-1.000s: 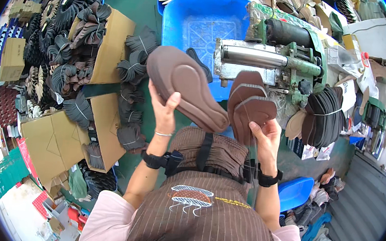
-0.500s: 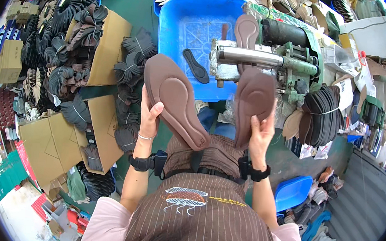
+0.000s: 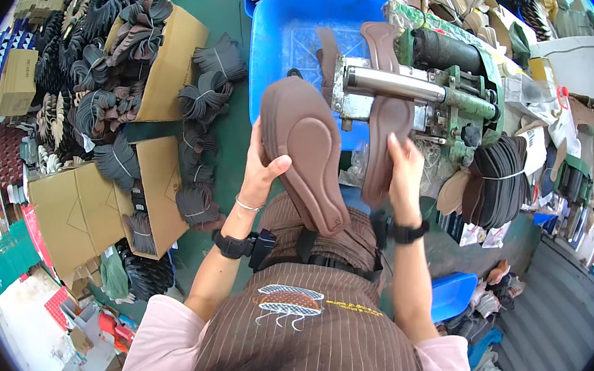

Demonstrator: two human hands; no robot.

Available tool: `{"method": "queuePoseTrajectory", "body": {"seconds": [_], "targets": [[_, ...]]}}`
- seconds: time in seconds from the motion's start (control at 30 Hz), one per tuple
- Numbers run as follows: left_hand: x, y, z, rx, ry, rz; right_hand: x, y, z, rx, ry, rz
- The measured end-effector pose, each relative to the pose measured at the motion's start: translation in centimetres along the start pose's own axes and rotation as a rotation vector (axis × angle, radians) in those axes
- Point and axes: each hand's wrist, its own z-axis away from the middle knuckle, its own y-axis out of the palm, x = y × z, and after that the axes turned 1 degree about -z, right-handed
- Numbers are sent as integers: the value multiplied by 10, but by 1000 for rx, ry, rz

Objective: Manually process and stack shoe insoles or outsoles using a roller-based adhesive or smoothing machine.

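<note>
Blue tub (image 3: 265, 37): blurred brown strip (image 3: 327, 55) above, dark piece (image 3: 294, 73) partly hidden.
Carton (image 3: 176, 64): dark bundles (image 3: 141, 33).
Machine (image 3: 394, 86): overlaps tub, hiding part.
Hands: left hand (image 3: 262, 171) pinching large insole (image 3: 309, 140) before tub; right hand (image 3: 404, 174) at second insole (image 3: 379, 158) beside machine, grip unclear.

We see open cardboard boxes (image 3: 171, 71) at left; at lower right, a blue tub (image 3: 452, 294); further right, a grey corrugated panel (image 3: 555, 314).

Small yellow lettering (image 3: 353, 306) runs across the brown, white-striped cloth apron (image 3: 364, 370). Dark letters stand on a white sheet (image 3: 534, 154); the brown, moulded insole (image 3: 307, 159) bears a mark (image 3: 337, 226) too tiny to read
</note>
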Motion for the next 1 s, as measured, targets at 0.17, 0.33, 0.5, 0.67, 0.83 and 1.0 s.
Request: {"method": "queuePoseTrajectory", "body": {"seconds": [0.17,0.33,0.5,0.67,0.83,1.0], "targets": [[2,21,-4,-33,11,-6,60,37,36,313,80,73],[10,39,-4,-156,104,-92,67,53,72,230,-219,576],[20,41,-4,-227,228,-180,55,44,71,112,-144,383],[12,38,-1,-276,79,1,60,25,69,214,-218,-127],[14,-11,-4,-264,-48,175,8,-23,61,137,-113,5],[11,-23,-1,-193,-175,256,13,-9,-2,171,-171,-68]]}}
